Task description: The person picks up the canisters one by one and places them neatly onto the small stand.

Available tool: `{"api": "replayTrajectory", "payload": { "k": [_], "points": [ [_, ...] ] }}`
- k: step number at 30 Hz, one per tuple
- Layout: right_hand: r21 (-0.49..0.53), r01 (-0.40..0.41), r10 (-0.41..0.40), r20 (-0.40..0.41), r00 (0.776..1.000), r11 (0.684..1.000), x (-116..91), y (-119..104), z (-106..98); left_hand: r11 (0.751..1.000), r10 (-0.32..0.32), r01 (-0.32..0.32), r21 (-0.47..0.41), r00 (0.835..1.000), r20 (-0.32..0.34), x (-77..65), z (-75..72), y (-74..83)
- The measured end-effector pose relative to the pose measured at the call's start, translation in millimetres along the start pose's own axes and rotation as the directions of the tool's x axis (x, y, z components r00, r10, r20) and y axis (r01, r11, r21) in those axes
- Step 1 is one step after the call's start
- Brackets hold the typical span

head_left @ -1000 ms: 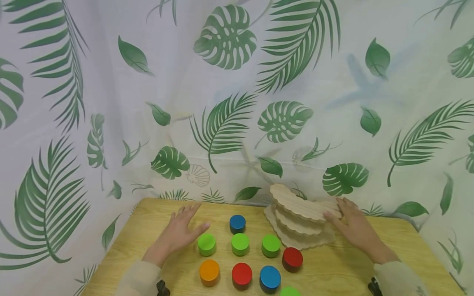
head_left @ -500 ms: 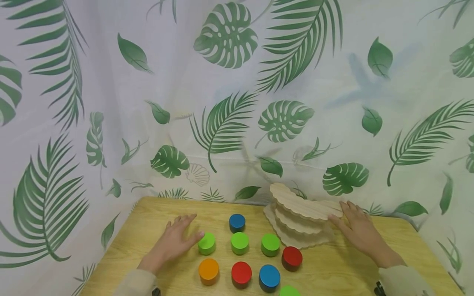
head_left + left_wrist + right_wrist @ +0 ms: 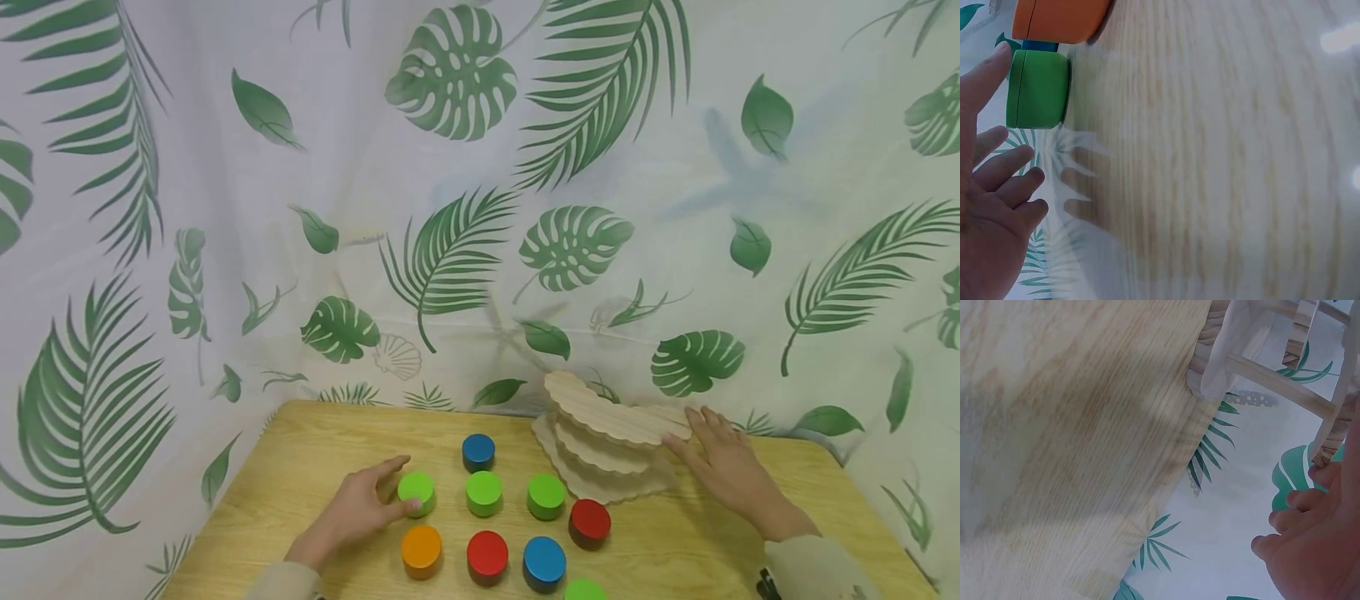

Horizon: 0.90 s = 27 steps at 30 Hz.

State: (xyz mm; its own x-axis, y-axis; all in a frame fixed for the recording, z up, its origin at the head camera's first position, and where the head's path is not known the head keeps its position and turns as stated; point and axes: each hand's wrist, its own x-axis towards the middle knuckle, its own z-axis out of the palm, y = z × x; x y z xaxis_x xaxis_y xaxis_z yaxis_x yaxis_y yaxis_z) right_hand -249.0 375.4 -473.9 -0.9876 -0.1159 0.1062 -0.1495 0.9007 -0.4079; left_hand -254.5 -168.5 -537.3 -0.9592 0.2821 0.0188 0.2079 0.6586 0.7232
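Hovering my left hand (image 3: 352,510) remotely, fairly wide, around the leftmost green cylinder (image 3: 417,489); can't tell if I'm touching it. My right hand (image 3: 731,471) rests relaxed against the scalloped wooden tiered stand (image 3: 611,419), 2 o'clock from there. Early days imo: none lifted, all nine cylinders (image 3: 487,554) on the wood-grain tabletop (image 3: 675,546).
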Motion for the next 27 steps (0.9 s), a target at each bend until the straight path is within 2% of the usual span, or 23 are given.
{"api": "replayTrajectory", "payload": {
  "k": [9,20,27],
  "points": [
    [0.002,-0.003,0.003,-0.009,1.000,1.000,1,2,3,0.997,0.015,-0.014,-0.075,1.000,0.011,0.9,5.9,-2.1],
    [0.017,-0.015,0.015,-0.003,1.000,1.000,-5,1,5,0.998,0.033,-0.032,-0.053,0.999,0.021,-0.3,11.1,-3.1],
    [0.014,-0.016,0.016,-0.005,1.000,1.000,-9,-1,5,0.997,0.033,-0.032,-0.071,0.999,0.014,-0.8,11.3,-4.8]
  ]
}}
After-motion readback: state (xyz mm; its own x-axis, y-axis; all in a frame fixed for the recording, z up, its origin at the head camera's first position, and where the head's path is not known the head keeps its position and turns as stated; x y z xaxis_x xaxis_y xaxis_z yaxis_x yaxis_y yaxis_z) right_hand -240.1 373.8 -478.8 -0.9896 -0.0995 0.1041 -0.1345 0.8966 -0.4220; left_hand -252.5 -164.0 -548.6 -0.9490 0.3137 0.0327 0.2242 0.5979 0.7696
